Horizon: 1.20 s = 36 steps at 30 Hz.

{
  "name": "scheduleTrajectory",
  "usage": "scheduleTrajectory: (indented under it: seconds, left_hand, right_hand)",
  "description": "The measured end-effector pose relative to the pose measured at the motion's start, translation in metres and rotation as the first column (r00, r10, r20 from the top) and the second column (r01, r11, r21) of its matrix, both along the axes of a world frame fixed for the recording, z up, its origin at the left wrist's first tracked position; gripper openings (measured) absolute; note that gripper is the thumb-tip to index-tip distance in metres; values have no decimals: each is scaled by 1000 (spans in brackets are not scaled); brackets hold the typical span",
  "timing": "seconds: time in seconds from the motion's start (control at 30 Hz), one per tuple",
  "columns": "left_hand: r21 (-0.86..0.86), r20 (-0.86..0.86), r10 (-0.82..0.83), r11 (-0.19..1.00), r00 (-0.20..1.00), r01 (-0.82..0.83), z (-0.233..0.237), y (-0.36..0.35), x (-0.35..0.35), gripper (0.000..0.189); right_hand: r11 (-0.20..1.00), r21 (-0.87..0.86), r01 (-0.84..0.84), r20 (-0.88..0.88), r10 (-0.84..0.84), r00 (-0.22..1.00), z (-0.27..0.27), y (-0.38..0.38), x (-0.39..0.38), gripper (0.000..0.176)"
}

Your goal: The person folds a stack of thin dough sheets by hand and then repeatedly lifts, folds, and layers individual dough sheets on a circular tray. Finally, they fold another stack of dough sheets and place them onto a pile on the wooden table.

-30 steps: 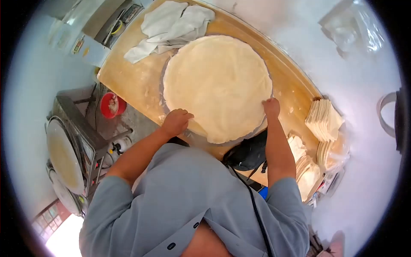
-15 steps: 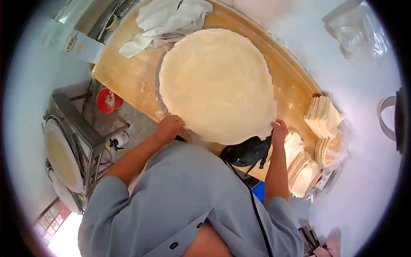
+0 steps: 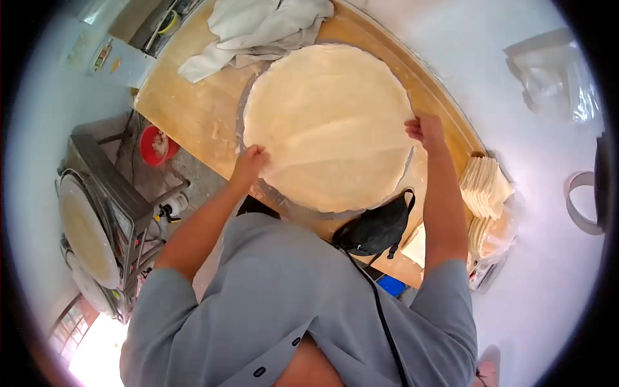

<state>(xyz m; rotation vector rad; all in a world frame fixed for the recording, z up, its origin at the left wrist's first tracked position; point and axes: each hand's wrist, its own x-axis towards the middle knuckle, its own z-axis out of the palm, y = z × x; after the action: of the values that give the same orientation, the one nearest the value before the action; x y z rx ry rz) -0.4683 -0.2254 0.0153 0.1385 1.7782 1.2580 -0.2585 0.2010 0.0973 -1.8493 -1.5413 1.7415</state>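
A large, pale, thin round dough sheet (image 3: pixel 329 122) lies on the wooden table, with a grey round layer (image 3: pixel 287 200) showing beneath its edge. My left hand (image 3: pixel 250 162) is closed on the sheet's left edge, fingers pinched. On the opposite side, my right hand (image 3: pixel 427 131) pinches the right edge between thumb and fingers. Shallow creases run across the sheet between both hands. Just below the sheet's near edge sits a black pouch (image 3: pixel 374 231) with a strap.
A crumpled pale cloth (image 3: pixel 267 29) lies at the table's (image 3: pixel 184 106) far left. Stacked folded sheets (image 3: pixel 482 187) stand at the right. On the left are a red bowl (image 3: pixel 152 146) on the floor and a machine with a round plate (image 3: pixel 89 232).
Both hands have moved up along the sheet's edges, away from my body, the right hand farther. Creases have appeared across the sheet, and more grey shows at its near edge.
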Motion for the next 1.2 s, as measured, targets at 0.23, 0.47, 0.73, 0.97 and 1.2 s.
scheduleTrajectory:
  seconds: [0.23, 0.47, 0.73, 0.97, 1.2]
  left_hand:
    - [18, -9, 23, 1000, 1000, -22, -21, 14, -6, 29]
    - [-78, -100, 15, 997, 995, -22, -17, 8, 0, 24]
    - [-161, -106, -39, 987, 994, 21, -23, 5, -3, 23]
    - [-145, -76, -14, 989, 997, 3, -24, 3, -7, 30]
    - [-3, 34, -47, 999, 998, 47, -33, -19, -32, 27]
  right_hand:
    - [885, 312, -345, 337, 236, 911, -38, -2, -14, 30]
    - [926, 322, -199, 459, 31, 888, -92, -13, 69, 27]
    - [957, 12, 291, -10, -291, 957, -86, -22, 58, 30]
    - [796, 459, -394, 178, 351, 919, -196, 24, 116, 19]
    - [881, -131, 455, -151, -471, 869, -99, -74, 146, 6]
